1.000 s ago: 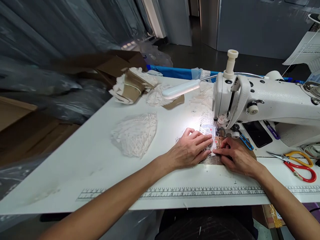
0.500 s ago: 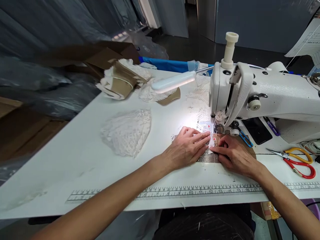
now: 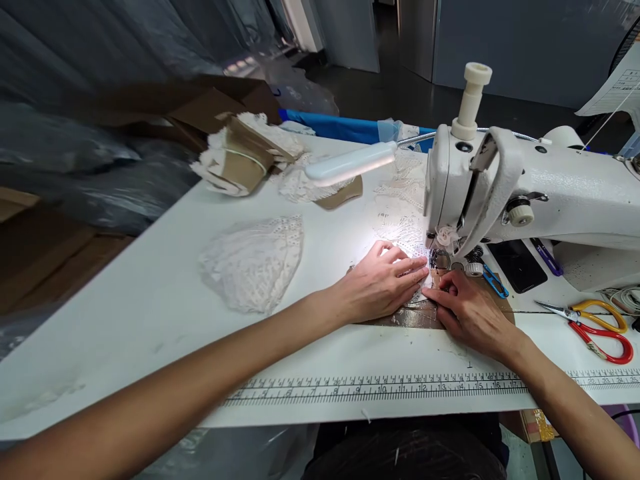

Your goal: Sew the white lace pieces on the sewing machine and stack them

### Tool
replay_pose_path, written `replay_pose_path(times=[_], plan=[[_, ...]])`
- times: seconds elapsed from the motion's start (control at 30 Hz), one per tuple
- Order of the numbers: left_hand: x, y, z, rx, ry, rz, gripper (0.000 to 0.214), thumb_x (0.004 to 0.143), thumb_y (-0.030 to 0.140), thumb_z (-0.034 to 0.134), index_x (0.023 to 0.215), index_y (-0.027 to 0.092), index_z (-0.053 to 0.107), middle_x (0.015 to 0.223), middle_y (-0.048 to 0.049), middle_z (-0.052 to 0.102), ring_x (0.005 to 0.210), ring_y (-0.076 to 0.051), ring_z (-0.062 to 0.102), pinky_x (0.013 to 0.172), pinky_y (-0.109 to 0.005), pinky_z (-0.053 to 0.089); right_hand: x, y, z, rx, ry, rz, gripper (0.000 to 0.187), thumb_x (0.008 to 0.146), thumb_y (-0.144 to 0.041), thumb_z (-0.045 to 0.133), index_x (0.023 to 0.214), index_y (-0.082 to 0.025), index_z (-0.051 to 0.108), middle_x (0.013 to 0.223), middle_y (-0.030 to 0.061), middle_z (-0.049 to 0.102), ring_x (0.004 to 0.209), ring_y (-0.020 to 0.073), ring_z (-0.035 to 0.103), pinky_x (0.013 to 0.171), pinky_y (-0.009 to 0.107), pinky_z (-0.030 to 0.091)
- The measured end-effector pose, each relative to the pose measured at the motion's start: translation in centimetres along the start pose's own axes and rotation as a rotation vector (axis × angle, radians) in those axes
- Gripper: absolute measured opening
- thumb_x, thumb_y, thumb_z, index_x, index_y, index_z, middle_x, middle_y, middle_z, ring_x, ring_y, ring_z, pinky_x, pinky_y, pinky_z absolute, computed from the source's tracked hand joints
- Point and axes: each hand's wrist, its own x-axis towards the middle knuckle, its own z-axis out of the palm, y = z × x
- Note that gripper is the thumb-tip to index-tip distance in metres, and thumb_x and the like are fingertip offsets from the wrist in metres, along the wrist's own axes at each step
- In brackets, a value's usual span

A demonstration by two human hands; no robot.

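Note:
My left hand [image 3: 383, 283] lies flat with fingers stretched out on a piece of white lace [image 3: 416, 253] just left of the needle of the white sewing machine [image 3: 530, 193]. My right hand [image 3: 467, 310] rests beside it with fingers curled, pinching the near edge of the lace on a brown taped patch [image 3: 415, 317] of the table. Both hands press the lace toward the presser foot [image 3: 440, 259], which the machine's lamp [image 3: 350, 163] lights brightly.
A heap of white lace [image 3: 255, 263] lies to the left. Cardboard-wrapped lace bundles [image 3: 245, 157] sit at the back. Red and yellow scissors [image 3: 595, 320], blue snips [image 3: 493, 280] and a dark phone [image 3: 517, 263] lie right. A printed ruler [image 3: 400, 385] runs along the table's front edge.
Both hands have pushed the lace a little farther toward the presser foot. The view has shifted slightly; nothing else moved.

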Motion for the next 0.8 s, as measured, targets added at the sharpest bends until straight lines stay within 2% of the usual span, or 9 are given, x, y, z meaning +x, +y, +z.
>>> replay_pose_path(times=[0.13, 0.27, 0.5, 0.8], plan=[[0.4, -0.34, -0.15, -0.011, -0.022, -0.019, 0.031, 0.102, 0.023, 0.035, 0.106, 0.015, 0.065, 0.106, -0.0097, 0.071, 0.087, -0.022, 0.06, 0.08, -0.041, 0.041, 0.18, -0.1, -0.02, -0.021, -0.023, 0.032, 0.037, 0.09, -0.013, 0.05, 0.125, -0.021, 0.062, 0.105, 0.0114, 0.057, 0.09, 0.0226, 0.057, 0.077, 0.036, 0.054], [0.13, -0.25, 0.01, -0.041, 0.003, -0.052, 0.032, 0.102, 0.023, 0.034, 0.109, 0.016, 0.064, 0.108, -0.0097, 0.071, 0.09, -0.022, 0.06, 0.086, -0.044, 0.043, 0.29, -0.2, -0.11, -0.023, -0.025, 0.055, 0.035, 0.09, -0.014, 0.051, 0.122, -0.022, 0.064, 0.103, 0.0109, 0.057, 0.088, 0.0227, 0.057, 0.075, 0.035, 0.054], [0.06, -0.18, 0.13, -0.052, 0.025, -0.064, 0.031, 0.102, 0.023, 0.036, 0.105, 0.015, 0.065, 0.108, -0.0097, 0.071, 0.087, -0.022, 0.06, 0.083, -0.044, 0.043, 0.25, -0.27, -0.12, -0.021, -0.038, 0.097, 0.039, 0.09, -0.014, 0.049, 0.124, -0.024, 0.064, 0.101, 0.0099, 0.059, 0.078, 0.0194, 0.056, 0.068, 0.031, 0.053], [-0.08, -0.14, 0.39, -0.047, 0.075, -0.058, 0.029, 0.101, 0.022, 0.038, 0.106, 0.014, 0.065, 0.111, -0.01, 0.071, 0.087, -0.023, 0.061, 0.078, -0.042, 0.042, 0.29, -0.11, 0.3, -0.018, 0.003, 0.074, 0.039, 0.088, -0.012, 0.048, 0.122, -0.02, 0.066, 0.107, 0.0121, 0.06, 0.079, 0.0198, 0.057, 0.067, 0.032, 0.055]])
